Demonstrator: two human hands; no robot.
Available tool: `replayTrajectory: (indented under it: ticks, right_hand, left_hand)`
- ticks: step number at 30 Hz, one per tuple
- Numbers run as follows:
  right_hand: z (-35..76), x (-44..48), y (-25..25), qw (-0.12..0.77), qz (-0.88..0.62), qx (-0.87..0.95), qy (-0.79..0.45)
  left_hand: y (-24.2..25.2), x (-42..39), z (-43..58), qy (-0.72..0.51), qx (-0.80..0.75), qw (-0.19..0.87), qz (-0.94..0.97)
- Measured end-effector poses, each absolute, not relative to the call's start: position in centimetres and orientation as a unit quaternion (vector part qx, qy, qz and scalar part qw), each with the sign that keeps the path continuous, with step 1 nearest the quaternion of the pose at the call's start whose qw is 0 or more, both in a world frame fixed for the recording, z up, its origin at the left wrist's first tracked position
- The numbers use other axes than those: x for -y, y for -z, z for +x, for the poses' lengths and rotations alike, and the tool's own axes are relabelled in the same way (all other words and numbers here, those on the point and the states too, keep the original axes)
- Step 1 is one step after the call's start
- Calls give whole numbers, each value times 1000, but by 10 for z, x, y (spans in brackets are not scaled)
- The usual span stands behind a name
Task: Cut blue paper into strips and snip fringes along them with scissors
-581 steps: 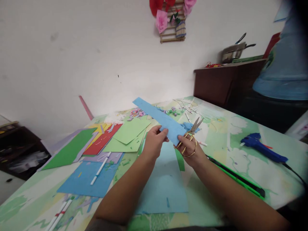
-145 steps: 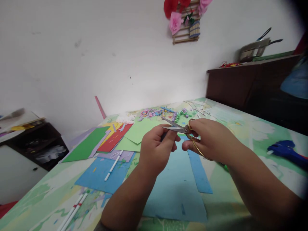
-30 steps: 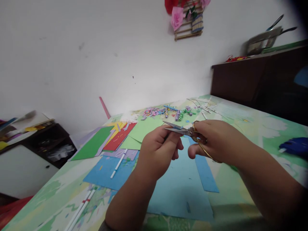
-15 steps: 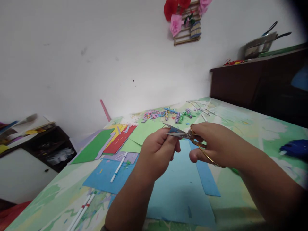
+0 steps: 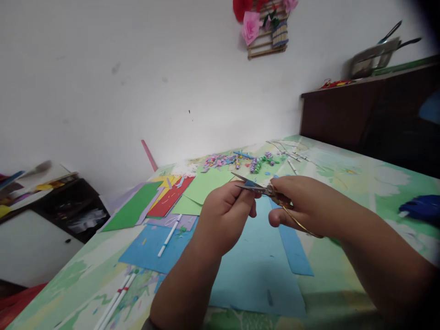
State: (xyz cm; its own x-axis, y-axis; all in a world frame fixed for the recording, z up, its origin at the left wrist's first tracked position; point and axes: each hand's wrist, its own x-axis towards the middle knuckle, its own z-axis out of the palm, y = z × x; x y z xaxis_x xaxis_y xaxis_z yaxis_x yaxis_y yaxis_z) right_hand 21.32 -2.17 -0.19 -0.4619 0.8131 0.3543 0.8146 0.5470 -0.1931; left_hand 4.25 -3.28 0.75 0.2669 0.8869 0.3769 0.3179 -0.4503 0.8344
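Note:
My right hand (image 5: 302, 201) is wrapped round a pair of scissors (image 5: 275, 196) with gold-coloured handles, the thumb and fingers at the loops. Their blades stand a little apart and point left, just over the fingers of my left hand (image 5: 227, 213). A small blue paper piece (image 5: 250, 183) shows between the blades; my left hand is closed on it, and its fingers hide most of it. Below both hands lies a light blue sheet (image 5: 257, 270) with small blue scraps on it. A darker blue strip (image 5: 295, 250) lies along its right side.
Left of my hands are a blue sheet (image 5: 140, 247), a white stick (image 5: 170, 236), and red (image 5: 172, 197) and green sheets (image 5: 134, 208). Paper scraps (image 5: 220, 161) and curled paper pieces (image 5: 254, 165) lie toward the wall. A dark blue object (image 5: 419, 208) sits at right.
The scissor blades have come slightly closer together around the blue paper piece. Both hands stay nearly in place, and the whole view has shifted a little.

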Motion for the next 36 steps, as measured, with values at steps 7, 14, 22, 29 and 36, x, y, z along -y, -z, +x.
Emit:
replayTrajectory:
  ticks: [7,14,22,29,36]
  right_hand:
    - [214,19,2,188,-483,855,21]
    - [214,18,2,186,-493,849,38]
    - [213,19,1,198,-500,842,46]
    - [217,23,1,220,-457,862,29]
    - [218,23,2,216,-453,865,15]
  left_hand:
    - [-9,34,42,-443,-412,383,699]
    - [-12,35,42,-436,-412,427,676]
    - [-11,33,37,-415,-404,365,729]
    - [-9,37,42,-431,-394,352,732]
    - [-8,36,39,-429,-398,303,752]
